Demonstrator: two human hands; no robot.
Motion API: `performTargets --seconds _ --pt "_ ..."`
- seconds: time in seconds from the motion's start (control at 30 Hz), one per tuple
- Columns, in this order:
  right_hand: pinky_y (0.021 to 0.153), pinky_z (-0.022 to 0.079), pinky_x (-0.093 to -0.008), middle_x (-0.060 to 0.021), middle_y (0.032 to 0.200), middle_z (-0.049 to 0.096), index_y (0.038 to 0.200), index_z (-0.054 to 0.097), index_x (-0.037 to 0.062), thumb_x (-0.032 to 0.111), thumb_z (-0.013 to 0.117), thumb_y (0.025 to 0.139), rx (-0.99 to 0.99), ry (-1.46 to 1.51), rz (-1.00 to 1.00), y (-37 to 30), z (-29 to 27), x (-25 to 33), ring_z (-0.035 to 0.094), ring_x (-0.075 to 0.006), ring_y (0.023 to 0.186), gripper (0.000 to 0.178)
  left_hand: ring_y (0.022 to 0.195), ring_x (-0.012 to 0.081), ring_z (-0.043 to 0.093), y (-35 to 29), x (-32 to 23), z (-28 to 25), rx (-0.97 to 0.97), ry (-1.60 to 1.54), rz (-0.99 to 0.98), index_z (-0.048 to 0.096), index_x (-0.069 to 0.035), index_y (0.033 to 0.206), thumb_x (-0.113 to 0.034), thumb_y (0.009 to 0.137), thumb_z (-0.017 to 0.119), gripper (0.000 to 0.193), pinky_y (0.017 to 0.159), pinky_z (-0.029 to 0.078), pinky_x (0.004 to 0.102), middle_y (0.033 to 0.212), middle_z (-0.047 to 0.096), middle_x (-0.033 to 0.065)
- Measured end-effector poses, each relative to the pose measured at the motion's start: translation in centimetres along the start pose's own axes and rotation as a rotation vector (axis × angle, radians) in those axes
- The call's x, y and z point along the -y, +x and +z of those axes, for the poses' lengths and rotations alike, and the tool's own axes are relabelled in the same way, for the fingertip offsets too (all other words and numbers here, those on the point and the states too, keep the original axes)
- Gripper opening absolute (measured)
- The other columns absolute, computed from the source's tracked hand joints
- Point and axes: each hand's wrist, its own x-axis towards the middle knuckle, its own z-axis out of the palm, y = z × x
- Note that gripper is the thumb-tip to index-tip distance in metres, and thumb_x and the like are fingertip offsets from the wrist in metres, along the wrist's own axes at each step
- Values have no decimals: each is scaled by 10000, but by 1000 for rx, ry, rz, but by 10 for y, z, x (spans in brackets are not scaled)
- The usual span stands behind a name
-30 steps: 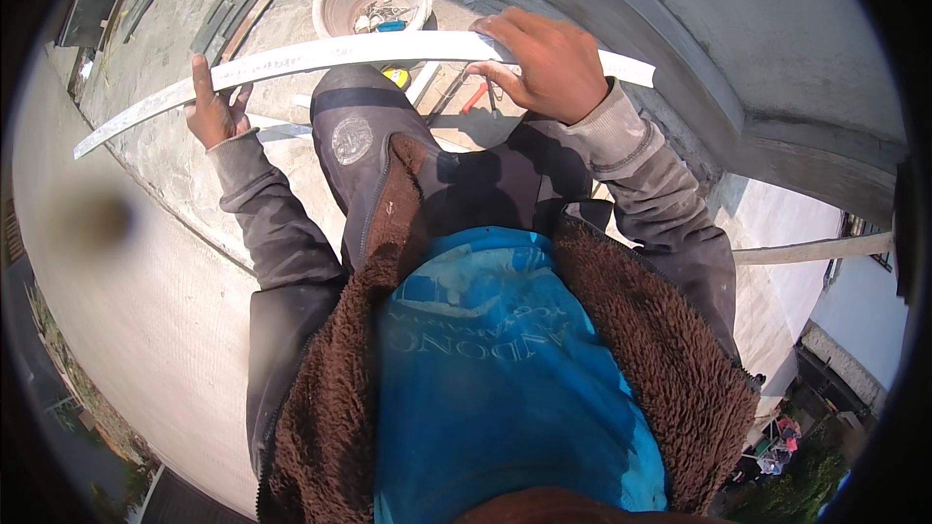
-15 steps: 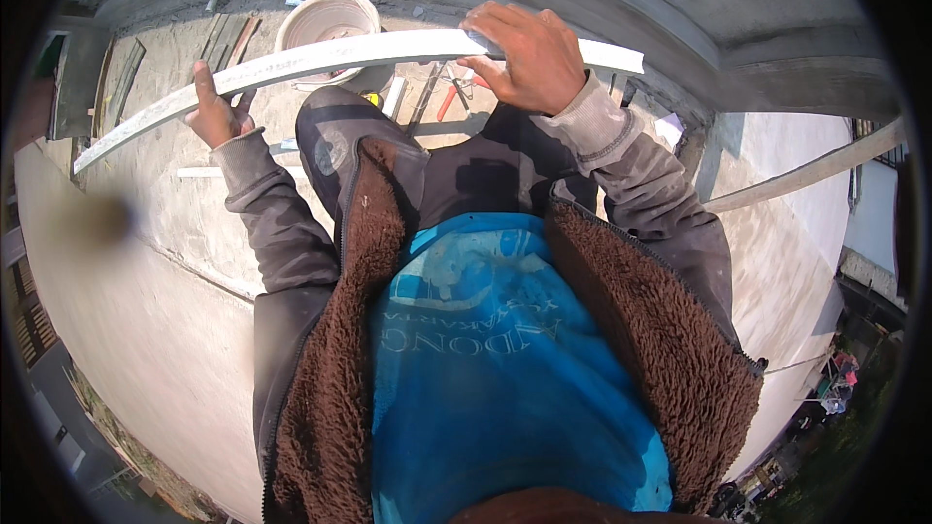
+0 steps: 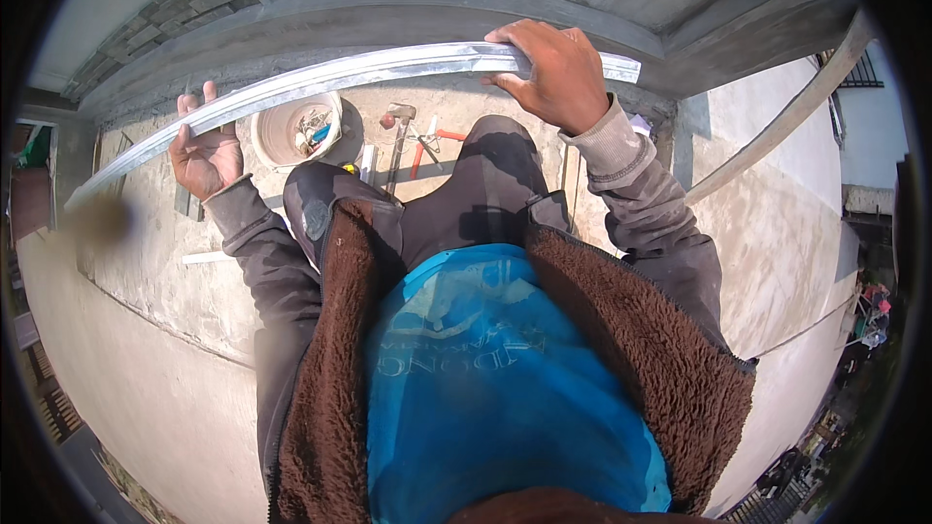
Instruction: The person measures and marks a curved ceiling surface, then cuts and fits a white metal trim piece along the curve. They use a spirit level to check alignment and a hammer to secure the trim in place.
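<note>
A long silvery metal channel profile (image 3: 359, 66) stretches across the upper view, raised over the floor in front of my knees. Near its right end, my right hand (image 3: 558, 76) is closed over it from above, the thumb underneath. My left hand (image 3: 208, 150) holds it toward the left end, palm up, with fingertips showing beyond the far edge. The profile's face now shows long lengthwise ridges. Below it on the floor lie a hammer (image 3: 399, 131) and a red-handled tool (image 3: 417, 160), both near my knees.
A pale bucket (image 3: 260, 141) with loose bits inside stands beyond my left knee. A yellow item (image 3: 350, 169) lies by that knee, and a thin white strip (image 3: 206, 257) lies by my left forearm. A grey wall (image 3: 534, 15) runs along the far side; a pale curved beam (image 3: 777, 141) stands right.
The profile has been rolled, so a ridged face shows instead of the plain one. My left hand has turned palm up with its fingers extended. The view has shifted, uncovering more wall and the hammer.
</note>
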Motion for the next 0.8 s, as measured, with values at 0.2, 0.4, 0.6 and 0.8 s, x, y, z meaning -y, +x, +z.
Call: performTargets --seconds 0.2,0.4,0.6,0.8 --pt "776 416 -357 67 969 670 1033 657 191 223 860 639 -198 -116 -40 -2 -21 8 648 -144 908 445 1216 378 565 12 -4 4 -50 -25 14 497 22 1193 -206 904 673 408 1084 393 667 1099 615 164" --pt "758 389 -346 27 1011 706 1047 690 155 406 857 710 -223 -197 -71 -1 -25 -1 659 -172 926 452 1225 354 561 14 -4 -6 9 14 -58 447 -12 1373 -152 953 656 489 1080 434 608 1208 595 143" --pt "751 385 -346 8 1003 721 1082 706 152 493 793 788 -166 -62 -92 7 -23 -5 656 -175 906 459 1308 335 516 8 3 -5 191 -90 44 452 -91 1402 -120 951 658 496 1087 424 611 1293 585 92" --pt "760 376 -356 -2 1022 726 1090 703 145 447 768 832 -82 29 -50 7 -20 -14 655 -191 908 403 1326 328 499 2 3 10 177 -9 131 468 -142 1385 -132 939 676 492 1050 433 658 1333 559 70"
